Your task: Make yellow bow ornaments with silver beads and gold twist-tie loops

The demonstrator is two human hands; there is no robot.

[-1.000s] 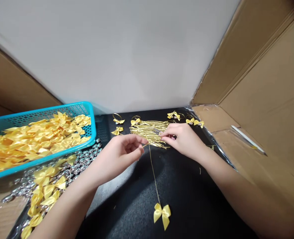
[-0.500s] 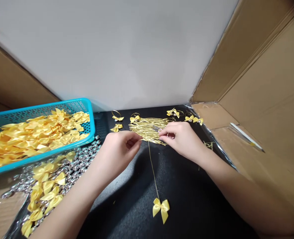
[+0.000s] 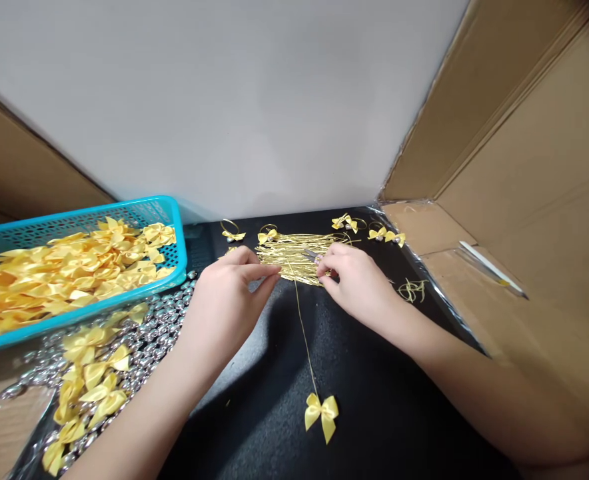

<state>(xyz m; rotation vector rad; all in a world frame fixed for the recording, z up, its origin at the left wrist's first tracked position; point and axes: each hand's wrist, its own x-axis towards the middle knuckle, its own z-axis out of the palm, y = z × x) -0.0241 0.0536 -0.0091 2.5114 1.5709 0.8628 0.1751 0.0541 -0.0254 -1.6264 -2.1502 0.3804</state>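
My left hand (image 3: 227, 297) pinches the near edge of a bundle of gold wire ties (image 3: 294, 255) lying on the black mat (image 3: 364, 393). On the bundle's right side, my right hand (image 3: 357, 280) has its fingers pinched on the ties too. One long gold wire (image 3: 303, 333) runs from between my hands toward me and ends in a yellow ribbon bow (image 3: 321, 415) lying on the mat.
A teal basket (image 3: 177, 230) full of yellow bows stands at the left, with loose bows (image 3: 87, 380) and silver beads (image 3: 159, 327) spread below it. Several finished bow rings (image 3: 387, 235) lie behind the bundle. Cardboard walls (image 3: 534, 173) close in the right and left sides.
Both hands have moved slightly away from me, up onto the wire bundle. The left hand's fingers have reached forward to the bundle's edge. The wire with the bow stays on the mat.
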